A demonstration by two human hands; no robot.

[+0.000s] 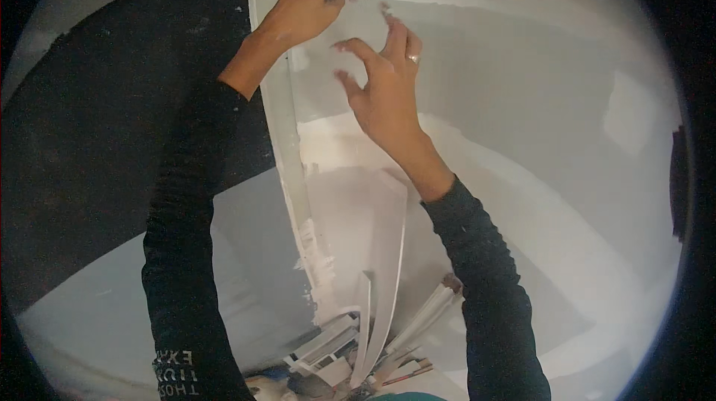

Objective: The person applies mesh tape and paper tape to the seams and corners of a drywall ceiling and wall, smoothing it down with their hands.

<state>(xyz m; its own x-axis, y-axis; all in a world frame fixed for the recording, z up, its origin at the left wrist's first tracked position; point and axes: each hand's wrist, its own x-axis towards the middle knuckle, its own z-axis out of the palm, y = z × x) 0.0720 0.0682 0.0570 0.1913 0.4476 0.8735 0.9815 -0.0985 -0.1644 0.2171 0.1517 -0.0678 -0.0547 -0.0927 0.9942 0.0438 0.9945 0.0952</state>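
Both arms reach up in front of a pale grey wall (507, 80) with whiter patches. Beside the top of a pale upright strip (282, 117), my left hand (309, 4) is bent with thumb and fingers drawn together. A whitish bit shows at its fingertips, too small to name. Lower and to the right, my right hand (388, 76) has its fingers spread and holds nothing that I can see; a ring is on one finger. White smears mark the fingertips of both hands, and the right fingertips are slightly blurred.
A large black panel (134, 80) lies left of the strip, above a grey surface (257, 252). Long pale trim pieces (388, 274) and several offcuts (328, 345) lean and lie in a heap at the bottom. Rough white filler (319, 270) edges the strip's lower part.
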